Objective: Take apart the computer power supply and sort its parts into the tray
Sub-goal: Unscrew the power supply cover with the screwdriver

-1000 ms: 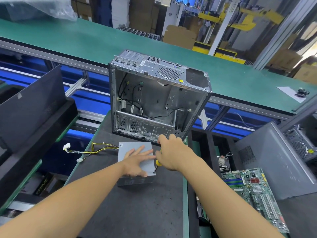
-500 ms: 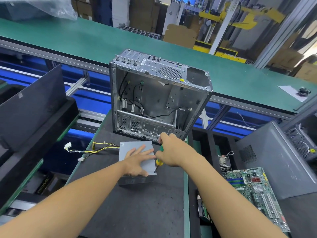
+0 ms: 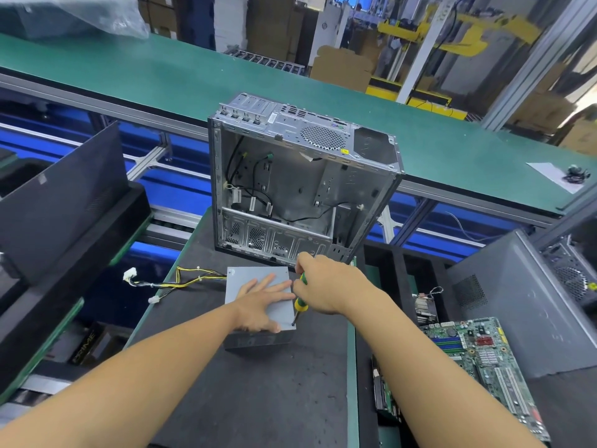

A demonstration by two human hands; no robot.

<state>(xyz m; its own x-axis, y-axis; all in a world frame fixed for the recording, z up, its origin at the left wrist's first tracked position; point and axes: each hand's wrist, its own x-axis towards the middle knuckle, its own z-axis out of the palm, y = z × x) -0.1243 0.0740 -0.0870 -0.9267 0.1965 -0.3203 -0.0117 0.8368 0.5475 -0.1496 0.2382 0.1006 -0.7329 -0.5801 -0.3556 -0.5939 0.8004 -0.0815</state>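
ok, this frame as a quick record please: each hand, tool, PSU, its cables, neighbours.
left hand: flat, fingers spread, pressing on top of the grey metal power supply box
right hand: grips the green-and-yellow-handled screwdriver
tool tip: on the box's top at its near right corner; screw too small to tell
power supply: lies on the dark work mat, lid on
cables: yellow-and-black wire bundle trails left past the mat edge, white plugs at the ends
behind: open silver computer case, upright
right: green motherboard

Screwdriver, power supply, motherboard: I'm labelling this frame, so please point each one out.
screwdriver [image 3: 301,304], head view, yellow-green handle.
power supply [image 3: 255,273], head view, bare top cover.
motherboard [image 3: 484,360], head view, middle of the board.
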